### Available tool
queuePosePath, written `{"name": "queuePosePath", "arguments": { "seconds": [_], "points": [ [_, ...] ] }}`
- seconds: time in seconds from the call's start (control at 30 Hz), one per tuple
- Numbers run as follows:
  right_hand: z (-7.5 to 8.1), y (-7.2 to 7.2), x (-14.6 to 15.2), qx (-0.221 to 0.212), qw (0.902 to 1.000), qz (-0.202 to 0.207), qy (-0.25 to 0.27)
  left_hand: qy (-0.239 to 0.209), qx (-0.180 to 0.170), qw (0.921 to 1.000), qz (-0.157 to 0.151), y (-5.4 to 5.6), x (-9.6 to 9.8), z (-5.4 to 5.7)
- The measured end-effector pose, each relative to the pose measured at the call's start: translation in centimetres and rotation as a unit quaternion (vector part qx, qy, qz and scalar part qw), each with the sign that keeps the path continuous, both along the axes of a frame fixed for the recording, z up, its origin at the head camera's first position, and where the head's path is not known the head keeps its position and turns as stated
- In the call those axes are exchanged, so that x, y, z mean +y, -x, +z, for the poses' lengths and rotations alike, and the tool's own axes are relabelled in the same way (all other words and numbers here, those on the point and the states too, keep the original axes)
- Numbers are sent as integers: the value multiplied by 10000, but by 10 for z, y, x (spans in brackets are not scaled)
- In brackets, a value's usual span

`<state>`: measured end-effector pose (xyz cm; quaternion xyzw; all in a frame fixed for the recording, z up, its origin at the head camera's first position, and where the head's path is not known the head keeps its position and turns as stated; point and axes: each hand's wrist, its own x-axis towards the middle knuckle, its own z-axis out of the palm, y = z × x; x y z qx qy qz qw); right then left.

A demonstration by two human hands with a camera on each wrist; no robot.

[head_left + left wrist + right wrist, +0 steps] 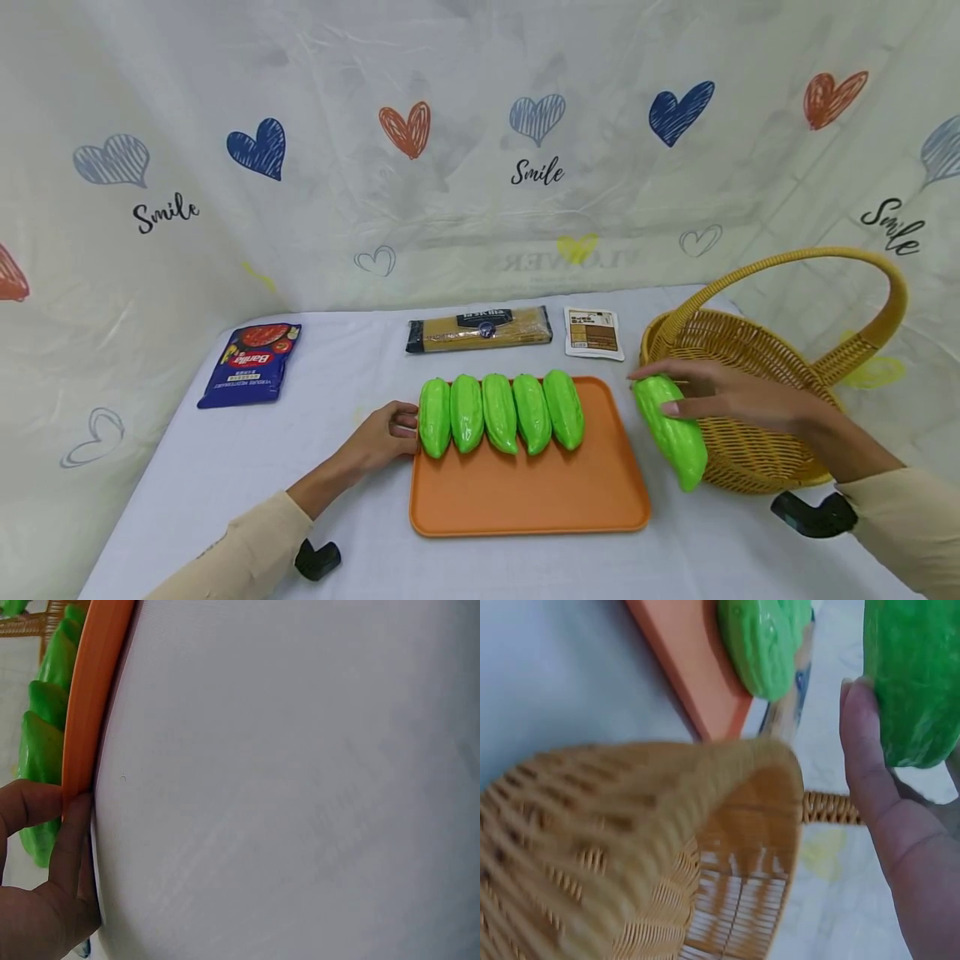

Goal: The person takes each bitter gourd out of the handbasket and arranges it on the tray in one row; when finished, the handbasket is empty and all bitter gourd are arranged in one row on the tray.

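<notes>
My right hand grips a bright green bitter gourd with a glossy, bumpy skin, held up between the orange tray and the wicker basket. In the right wrist view the gourd is between the thumb and fingers, partly out of frame. Over at the tray's left edge, my left hand pinches the rim of the orange tray; the left wrist view shows thumb and fingers meeting at that rim. Several like gourds lie side by side in a row along the tray's back half.
Behind the tray lie a spaghetti pack and a small white-and-brown packet. A blue Barilla pouch is at the back left. The basket's tall arched handle rises at the right. A patterned curtain hangs behind the table.
</notes>
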<state>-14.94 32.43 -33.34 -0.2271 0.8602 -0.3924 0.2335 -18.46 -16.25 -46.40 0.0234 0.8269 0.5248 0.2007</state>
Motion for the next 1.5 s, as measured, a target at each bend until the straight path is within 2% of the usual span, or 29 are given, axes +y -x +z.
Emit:
{"name": "queuePosePath", "arguments": {
  "seconds": [0.23,0.43,0.5,0.77,1.0,1.27,1.5],
  "points": [
    [-9,-1,-18,243,9996,-133,39,-93,-29,9999,52,0,0,0],
    [-21,4,-38,-326,9969,-244,680,-62,-2,10000,76,-1,1,0],
    [-24,4,-43,-387,9957,-363,760,-81,-6,9999,87,-2,1,1],
    [-46,9,-58,4,9940,-800,750,-87,24,9999,78,-1,2,-1],
    [-54,9,-68,259,9927,-962,686,-116,25,9999,93,-1,2,-1],
    [-63,13,-74,156,9809,-1846,593,-206,2,9998,29,-2,2,-2],
    [-67,14,-87,495,9666,-2503,239,-101,95,9999,3,-3,2,-1]
  ]
}}
